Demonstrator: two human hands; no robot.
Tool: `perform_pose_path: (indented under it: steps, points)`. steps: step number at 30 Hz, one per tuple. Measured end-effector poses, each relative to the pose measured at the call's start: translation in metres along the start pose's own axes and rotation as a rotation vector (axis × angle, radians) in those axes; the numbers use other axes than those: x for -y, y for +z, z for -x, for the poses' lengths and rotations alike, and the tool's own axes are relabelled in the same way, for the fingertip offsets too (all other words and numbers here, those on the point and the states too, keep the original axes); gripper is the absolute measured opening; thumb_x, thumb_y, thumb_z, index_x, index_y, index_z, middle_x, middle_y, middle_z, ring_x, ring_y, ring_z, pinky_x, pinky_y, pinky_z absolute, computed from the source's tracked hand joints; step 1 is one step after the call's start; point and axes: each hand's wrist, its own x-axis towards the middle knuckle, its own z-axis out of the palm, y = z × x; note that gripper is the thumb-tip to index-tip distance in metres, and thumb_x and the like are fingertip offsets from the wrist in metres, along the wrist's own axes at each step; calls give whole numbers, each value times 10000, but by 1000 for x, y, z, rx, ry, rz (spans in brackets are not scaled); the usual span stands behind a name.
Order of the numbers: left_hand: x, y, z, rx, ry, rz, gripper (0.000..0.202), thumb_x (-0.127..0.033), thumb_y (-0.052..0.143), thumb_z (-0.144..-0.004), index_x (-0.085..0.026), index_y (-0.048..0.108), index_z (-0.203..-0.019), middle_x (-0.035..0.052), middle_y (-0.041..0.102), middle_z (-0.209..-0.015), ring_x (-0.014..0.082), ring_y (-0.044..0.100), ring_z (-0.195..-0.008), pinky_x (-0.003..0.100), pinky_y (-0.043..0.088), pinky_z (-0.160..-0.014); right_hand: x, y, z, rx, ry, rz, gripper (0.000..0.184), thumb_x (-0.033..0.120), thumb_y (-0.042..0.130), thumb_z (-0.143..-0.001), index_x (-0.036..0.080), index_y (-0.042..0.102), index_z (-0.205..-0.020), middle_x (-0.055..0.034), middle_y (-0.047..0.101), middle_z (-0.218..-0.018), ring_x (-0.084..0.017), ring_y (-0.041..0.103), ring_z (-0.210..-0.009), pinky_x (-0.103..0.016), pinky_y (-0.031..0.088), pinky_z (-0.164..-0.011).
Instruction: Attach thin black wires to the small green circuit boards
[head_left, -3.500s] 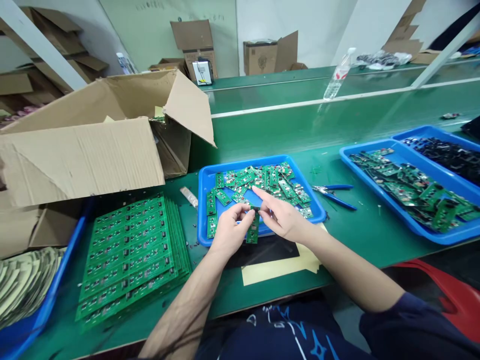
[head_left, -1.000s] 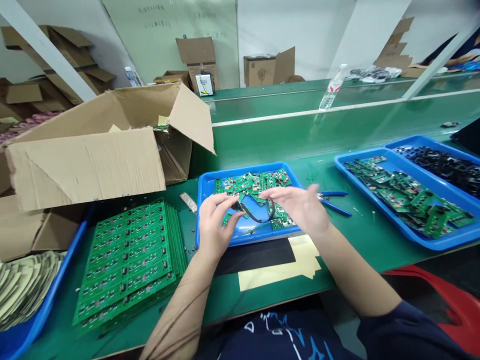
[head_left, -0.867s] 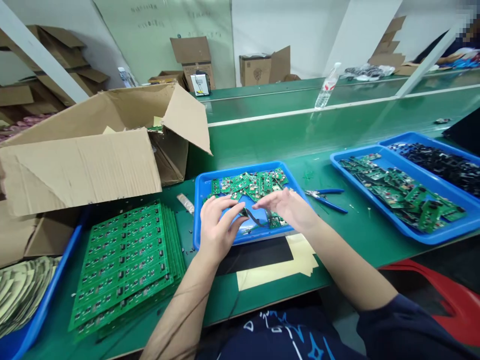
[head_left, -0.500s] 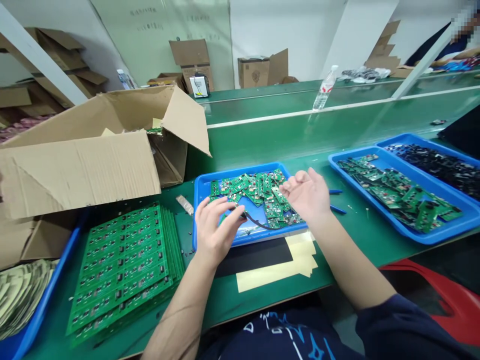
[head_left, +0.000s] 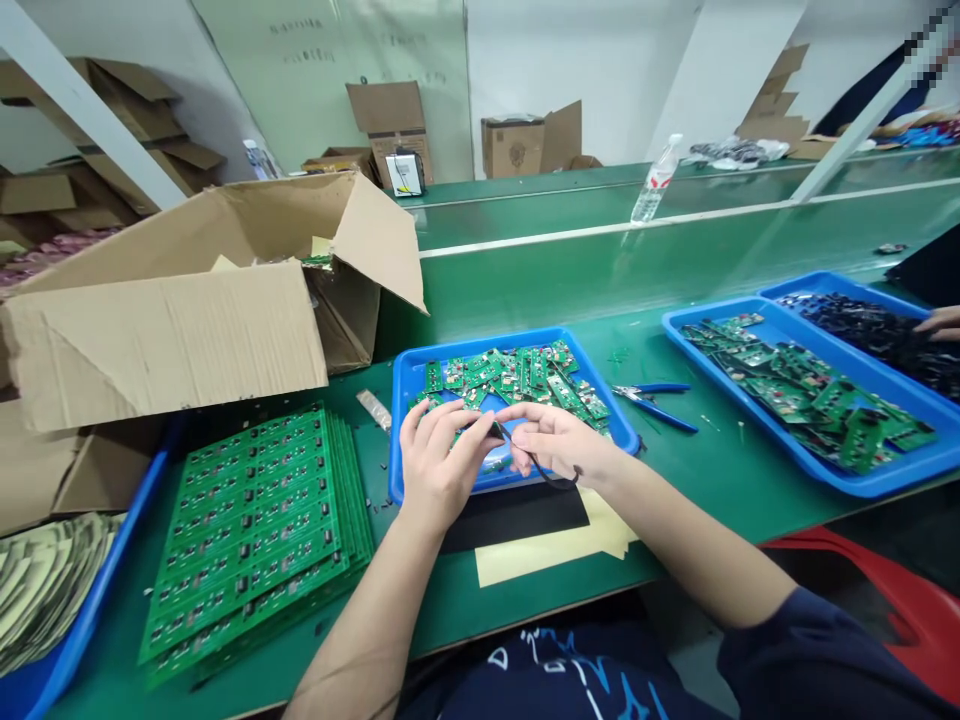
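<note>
My left hand (head_left: 433, 462) and my right hand (head_left: 553, 446) meet over the near edge of a blue tray (head_left: 405, 372) that holds several small green circuit boards (head_left: 525, 371). Between their fingertips they pinch a small green board piece (head_left: 489, 432) with a thin black strip (head_left: 546, 474) that curves down under my right hand. Both hands have their fingers closed on it. A black mat (head_left: 517, 508) and a yellow sheet (head_left: 555, 545) lie on the green bench under the tray's front.
A stack of large green panel boards (head_left: 259, 525) lies at my left, behind it an open cardboard box (head_left: 187, 300). Blue-handled cutters (head_left: 654, 398) lie right of the tray. Two more blue trays (head_left: 825, 380) stand at right, another person's hand (head_left: 941, 322) on the far one. A water bottle (head_left: 651, 185) stands behind.
My right hand swung out to the right over the tray half a second ago and has come back to the left hand, again closing on the board piece and black strip.
</note>
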Motion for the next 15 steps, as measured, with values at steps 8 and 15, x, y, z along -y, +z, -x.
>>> perform_pose_path:
  steps: [8, 15]
  points:
    - [1, 5, 2, 37, -105, 178, 163, -305, 659, -776, -200, 617, -893, 22, 679, -772, 202, 649, -853, 423, 398, -915, -4, -3, -3, 67, 165, -161, 361, 253, 704, -730, 163, 544, -1041, 83, 567, -507, -57, 531, -434, -249, 506, -594]
    - [1, 6, 3, 52, -253, 361, 222, -383, 661, -757, -211, 645, -896, 31, 691, -796, 197, 660, -832, 423, 427, -911, -5, 4, -4, -63, 25, 14, 374, 362, 759, -661, 170, 573, -923, 69, 590, -528, -71, 572, -474, -227, 483, -548]
